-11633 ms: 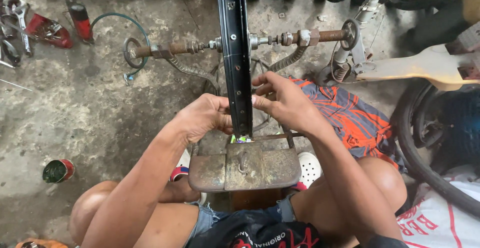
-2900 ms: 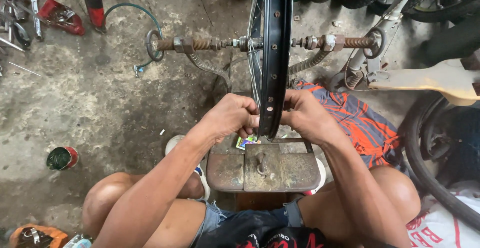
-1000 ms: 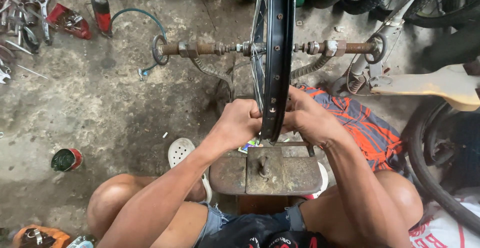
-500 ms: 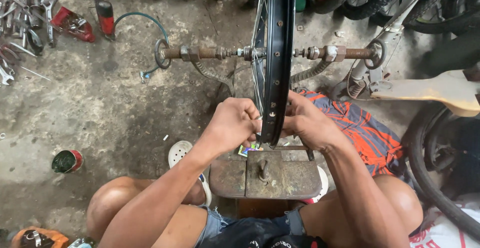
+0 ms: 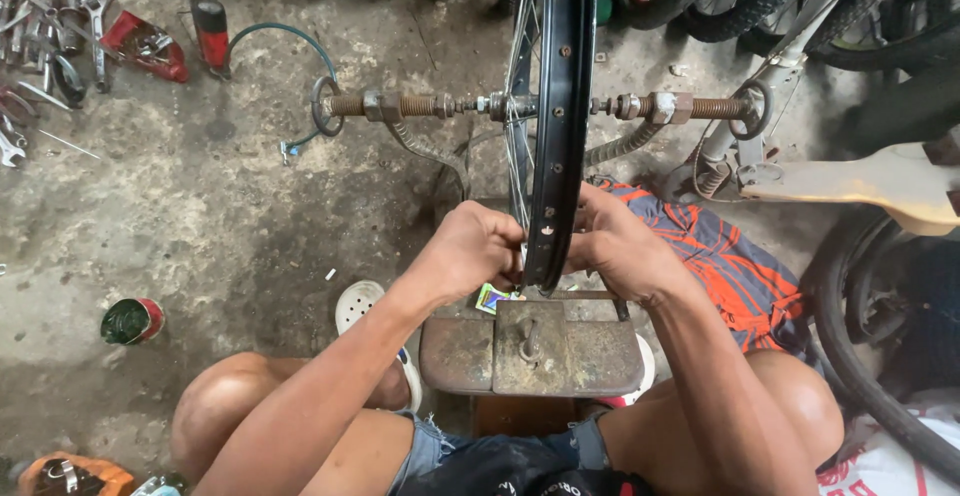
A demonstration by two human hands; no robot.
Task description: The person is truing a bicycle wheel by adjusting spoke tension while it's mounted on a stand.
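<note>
Fingers curled tight: left hand [image 5: 478, 252] and right hand [image 5: 618, 244] pinch in on the black wheel rim [image 5: 558, 116] from nine and three o'clock, what they grip hidden. The rim stands upright on a rusty threaded axle [image 5: 400, 106], above the rusty stand plate [image 5: 580, 356] at six o'clock. Green can [image 5: 131, 321] at eight.

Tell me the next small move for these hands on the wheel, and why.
Probably turn the black rim slightly to bring the next spoke down: both the left hand and right hand pinch its lowest part, above the rusty stand, and it hangs on the threaded axle.
</note>
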